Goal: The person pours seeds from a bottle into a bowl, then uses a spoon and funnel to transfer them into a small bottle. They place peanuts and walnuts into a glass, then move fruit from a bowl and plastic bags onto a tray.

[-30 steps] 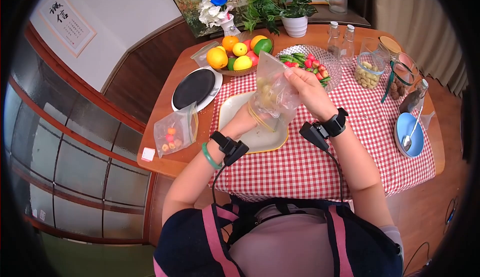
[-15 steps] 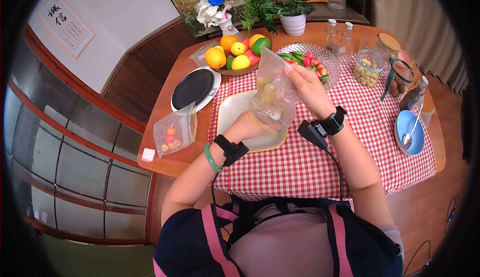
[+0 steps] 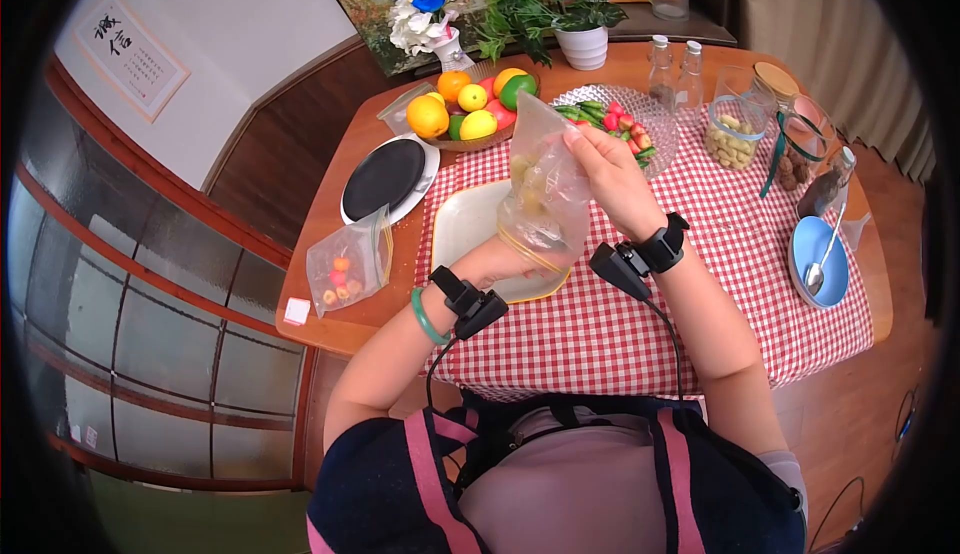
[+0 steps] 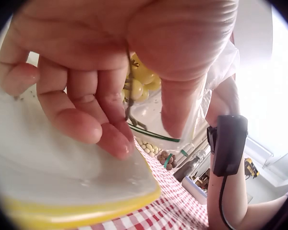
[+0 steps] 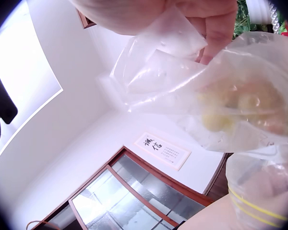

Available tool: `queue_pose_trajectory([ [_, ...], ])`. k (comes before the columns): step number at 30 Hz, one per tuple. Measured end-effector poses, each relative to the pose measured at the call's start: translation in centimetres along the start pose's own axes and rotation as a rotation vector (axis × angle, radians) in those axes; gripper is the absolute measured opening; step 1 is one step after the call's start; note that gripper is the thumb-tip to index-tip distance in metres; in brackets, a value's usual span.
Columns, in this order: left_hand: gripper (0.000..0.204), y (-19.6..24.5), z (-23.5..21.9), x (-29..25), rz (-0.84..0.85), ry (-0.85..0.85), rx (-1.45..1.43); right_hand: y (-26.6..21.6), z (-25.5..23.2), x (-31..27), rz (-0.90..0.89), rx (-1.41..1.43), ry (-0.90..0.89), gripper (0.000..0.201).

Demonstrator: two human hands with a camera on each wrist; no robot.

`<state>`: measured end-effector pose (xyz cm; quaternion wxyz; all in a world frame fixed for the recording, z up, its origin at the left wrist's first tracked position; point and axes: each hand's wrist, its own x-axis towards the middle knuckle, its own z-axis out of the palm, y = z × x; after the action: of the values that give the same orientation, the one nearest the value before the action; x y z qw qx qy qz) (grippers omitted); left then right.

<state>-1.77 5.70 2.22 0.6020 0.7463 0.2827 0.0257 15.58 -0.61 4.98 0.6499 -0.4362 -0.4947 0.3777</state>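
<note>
My right hand (image 3: 618, 182) pinches the upper end of a clear zip bag (image 3: 548, 189) and holds it up over a white tray with a yellow rim (image 3: 462, 219). Green grapes (image 4: 141, 81) are in the bag, blurred through the plastic in the right wrist view. The zip mouth hangs down around my left hand (image 3: 495, 259), its fingers partly hidden there. In the left wrist view, those fingers (image 4: 79, 127) are loosely bent and the thumb stands apart. A thin brown grape stem (image 4: 129, 96) runs between index finger and thumb.
Another zip bag with small fruits (image 3: 350, 264) lies left, near a black-topped round scale (image 3: 385, 182). Behind stand a fruit bowl (image 3: 480, 139) and a glass dish (image 3: 655, 119) of vegetables. Jars (image 3: 735, 139), bottles (image 3: 690, 79) and a blue bowl with spoon (image 3: 808, 274) are right.
Both hands and the bag stay nearly in place over the tray. The left hand has slipped slightly further under the bag's mouth.
</note>
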Motion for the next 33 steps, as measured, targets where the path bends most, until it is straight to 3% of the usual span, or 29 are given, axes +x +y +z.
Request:
queue_pose_trajectory([
  [7, 0.040, 0.3, -0.8, -0.8, 0.125, 0.103, 0.111, -0.3, -0.7, 0.2, -0.014, -0.076, 0.055, 0.031],
  [10, 0.045, -2.0, -2.0, 0.3, 0.394, 0.183, 0.238, -0.3, -1.0, 0.2, -0.014, -0.043, 0.058, 0.030],
  [13, 0.045, -1.8, -2.0, -0.5, 0.298, 0.339, 0.318, -0.4, -0.6, 0.1, 0.055, -0.028, 0.053, 0.030],
  [16, 0.046, -3.1, -2.8, 0.6, 0.384, 0.341, 0.116, -0.7, -0.2, -0.1, 0.057, -0.029, 0.064, 0.030],
  [19, 0.049, -2.9, -3.1, 0.5, 0.310, 0.304, -0.161, -0.6, -0.2, 0.0, 0.064, 0.104, 0.054, 0.030],
  [22, 0.045, -1.4, -3.0, -0.7, 0.020, 0.236, -0.182, -0.2, -0.2, 0.0, 0.063, 0.086, 0.063, 0.030],
  [25, 0.045, -1.7, -2.4, -0.2, 0.056, 0.173, 0.035, 0.2, -0.2, 0.1, 0.051, 0.079, 0.060, 0.029],
  [28, 0.046, -1.2, -2.4, -0.2, -0.075, 0.052, 0.141, 0.2, 0.1, 0.1, 0.051, 0.131, 0.065, 0.028],
  [31, 0.035, 0.3, -1.2, -1.1, -0.097, -0.029, 0.081, 0.4, 0.5, 0.0, 0.029, 0.115, 0.082, 0.028],
  [33, 0.036, 0.3, -0.7, -1.0, -0.037, 0.004, 0.117, 0.3, 0.6, -0.1, 0.021, 0.117, 0.073, 0.028],
])
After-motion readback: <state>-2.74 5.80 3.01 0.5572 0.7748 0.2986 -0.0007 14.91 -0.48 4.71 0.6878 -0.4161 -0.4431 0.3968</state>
